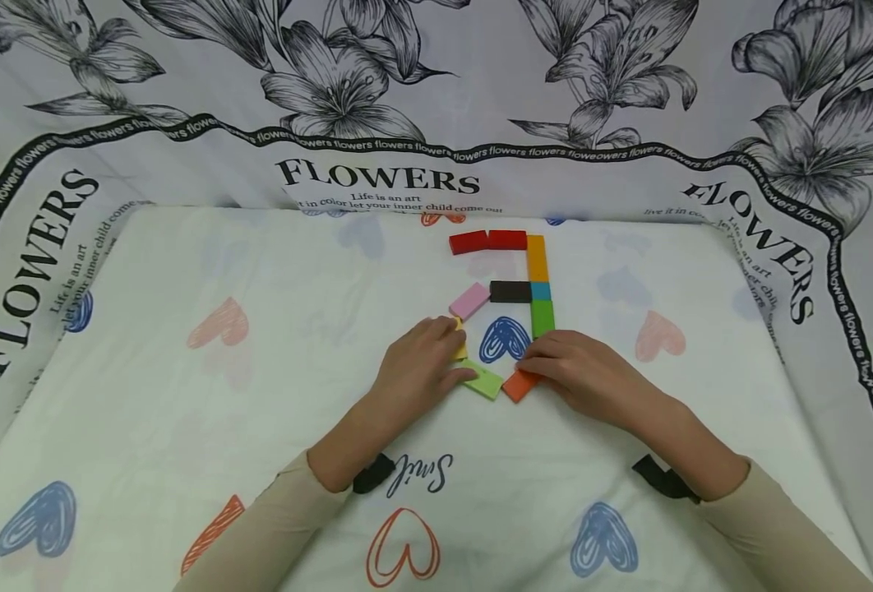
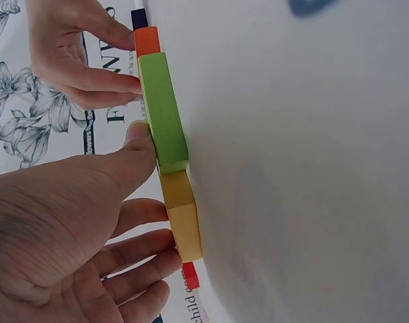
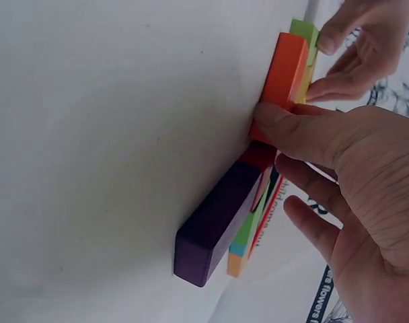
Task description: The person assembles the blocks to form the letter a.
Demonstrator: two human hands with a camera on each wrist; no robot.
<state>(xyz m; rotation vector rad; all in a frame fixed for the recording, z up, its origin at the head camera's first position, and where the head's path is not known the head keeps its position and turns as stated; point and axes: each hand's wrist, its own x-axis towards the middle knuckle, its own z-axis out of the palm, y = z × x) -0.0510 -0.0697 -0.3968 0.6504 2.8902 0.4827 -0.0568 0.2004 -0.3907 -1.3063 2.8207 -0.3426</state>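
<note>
My left hand (image 1: 422,362) lies at the lower left of an outline of coloured wooden blocks. Its thumb touches a light green block (image 2: 163,111), and its loosely bent fingers rest along a yellow block (image 2: 183,219) joined end to end with it. Between the thumb and fingers of my right hand (image 1: 580,374) is an orange block (image 3: 284,70), pinched near its end. Beside that hand, a dark purple block (image 3: 214,225) and a small dark red piece (image 3: 258,155) show in the right wrist view; the hand hides them in the head view.
Farther along the outline are a pink block (image 1: 469,301), a black block (image 1: 510,292), a green block (image 1: 543,316), a small blue block (image 1: 540,291), an amber block (image 1: 537,258) and red blocks (image 1: 507,239). They lie on a white heart-printed cloth (image 1: 318,329); a flower-printed cloth (image 1: 481,99) surrounds it.
</note>
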